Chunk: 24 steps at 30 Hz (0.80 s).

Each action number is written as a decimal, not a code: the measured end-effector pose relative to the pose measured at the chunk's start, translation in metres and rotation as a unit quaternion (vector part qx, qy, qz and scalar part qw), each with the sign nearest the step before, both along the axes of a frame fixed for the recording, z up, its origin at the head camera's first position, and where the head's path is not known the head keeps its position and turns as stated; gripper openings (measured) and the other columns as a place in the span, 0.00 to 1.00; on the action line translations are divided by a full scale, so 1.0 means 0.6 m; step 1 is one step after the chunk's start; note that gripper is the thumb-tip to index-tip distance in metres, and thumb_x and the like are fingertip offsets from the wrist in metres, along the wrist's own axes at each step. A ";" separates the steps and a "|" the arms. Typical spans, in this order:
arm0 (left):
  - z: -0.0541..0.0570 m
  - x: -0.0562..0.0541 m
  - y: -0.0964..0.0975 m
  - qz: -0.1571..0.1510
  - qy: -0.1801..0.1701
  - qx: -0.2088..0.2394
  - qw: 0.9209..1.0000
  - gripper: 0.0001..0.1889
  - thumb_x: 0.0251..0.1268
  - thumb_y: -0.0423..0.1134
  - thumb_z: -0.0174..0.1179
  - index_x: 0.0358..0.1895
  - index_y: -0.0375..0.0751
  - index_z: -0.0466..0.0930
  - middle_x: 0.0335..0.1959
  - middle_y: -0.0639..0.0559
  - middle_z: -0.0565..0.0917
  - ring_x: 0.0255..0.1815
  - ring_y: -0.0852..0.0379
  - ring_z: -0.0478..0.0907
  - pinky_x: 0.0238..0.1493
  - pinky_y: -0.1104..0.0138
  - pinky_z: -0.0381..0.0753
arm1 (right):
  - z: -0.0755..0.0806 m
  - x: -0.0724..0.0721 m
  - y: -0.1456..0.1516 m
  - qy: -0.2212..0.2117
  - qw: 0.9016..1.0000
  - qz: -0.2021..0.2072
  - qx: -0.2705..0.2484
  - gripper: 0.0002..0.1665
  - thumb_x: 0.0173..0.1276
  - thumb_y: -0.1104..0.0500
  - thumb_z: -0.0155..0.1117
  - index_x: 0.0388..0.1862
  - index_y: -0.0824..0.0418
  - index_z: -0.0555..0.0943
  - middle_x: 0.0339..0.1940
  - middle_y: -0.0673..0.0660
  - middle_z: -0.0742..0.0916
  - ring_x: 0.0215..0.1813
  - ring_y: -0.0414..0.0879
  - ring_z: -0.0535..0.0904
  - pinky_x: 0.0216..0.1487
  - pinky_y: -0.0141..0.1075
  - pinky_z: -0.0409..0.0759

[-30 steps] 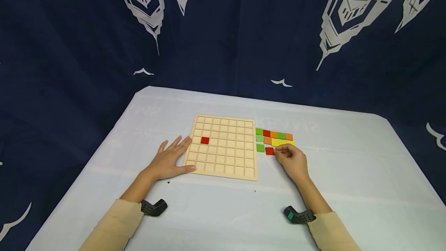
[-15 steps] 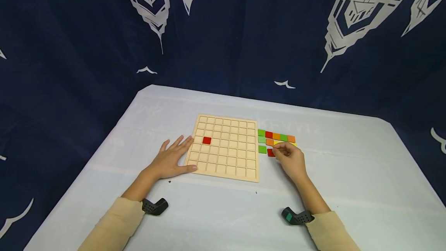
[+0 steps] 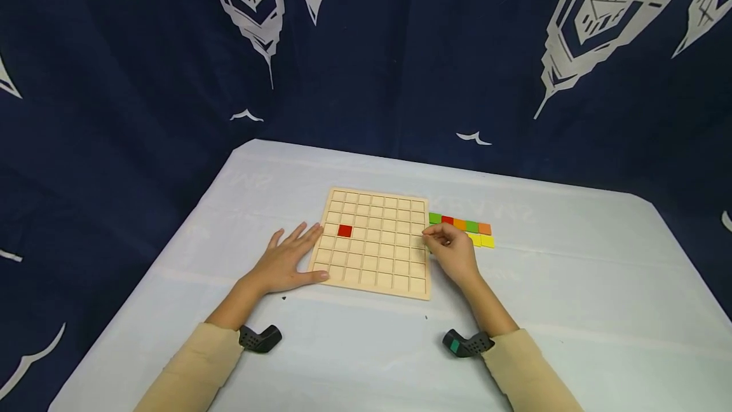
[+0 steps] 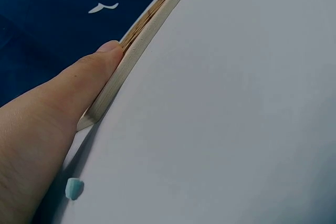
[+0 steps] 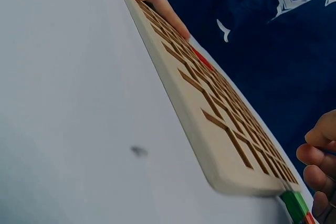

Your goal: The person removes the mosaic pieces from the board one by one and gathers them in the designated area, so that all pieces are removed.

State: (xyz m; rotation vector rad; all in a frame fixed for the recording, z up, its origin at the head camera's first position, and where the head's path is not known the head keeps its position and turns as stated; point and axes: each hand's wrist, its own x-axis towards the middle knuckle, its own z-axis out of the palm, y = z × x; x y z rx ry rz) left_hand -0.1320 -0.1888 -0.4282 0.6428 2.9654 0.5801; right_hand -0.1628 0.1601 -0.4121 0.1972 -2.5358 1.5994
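Observation:
My left hand (image 3: 286,262) rests spread along the left edge of the wooden grid board (image 3: 389,291), its thumb (image 4: 100,69) on the near left corner. One red tile (image 3: 345,231) lies in a cell on the board's left side. At the board's right edge, my right hand (image 3: 453,253) is curled, with thumb and forefinger pinching what appears to be a small flat tile; its colour is hidden. Just beyond and under that hand lie rows of coloured tiles: green (image 3: 435,218), orange (image 3: 485,229) and yellow (image 3: 487,241) ones show. The hand covers the nearer tiles.
A white-covered table (image 3: 354,361) carries the board, with a dark blue patterned curtain (image 3: 366,81) behind it. Tiny dark specks (image 3: 283,298) lie on the near side. Each wrist wears a black camera strap (image 3: 260,339).
My right hand has moved left from the tiles to the board's right edge, now covering the nearer tiles. The left hand stays on the board. The head view has shifted slightly.

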 end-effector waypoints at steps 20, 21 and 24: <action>0.004 0.001 0.003 0.001 -0.009 -0.002 1.000 0.52 0.57 0.70 0.56 0.79 0.45 0.49 0.78 0.53 0.52 0.79 0.48 0.42 0.71 0.41 0.35 | 0.007 -0.020 -0.085 0.017 0.997 0.065 -0.040 0.04 0.65 0.67 0.65 0.36 0.67 0.84 0.30 0.55 0.85 0.31 0.42 0.77 0.33 0.29 0.74; 0.004 0.001 0.003 0.001 -0.009 -0.002 1.000 0.52 0.57 0.70 0.55 0.79 0.46 0.49 0.78 0.53 0.52 0.79 0.48 0.42 0.71 0.41 0.35 | 0.007 -0.020 -0.090 0.015 0.997 0.067 -0.044 0.04 0.65 0.67 0.65 0.36 0.67 0.84 0.30 0.56 0.85 0.31 0.43 0.76 0.33 0.29 0.73; 0.003 0.000 0.003 0.000 -0.007 -0.002 1.000 0.52 0.57 0.70 0.55 0.78 0.45 0.49 0.78 0.53 0.52 0.79 0.48 0.42 0.71 0.41 0.35 | 0.009 -0.022 -0.103 0.014 0.996 0.071 -0.052 0.04 0.65 0.68 0.65 0.37 0.69 0.84 0.31 0.58 0.85 0.31 0.43 0.76 0.34 0.28 0.73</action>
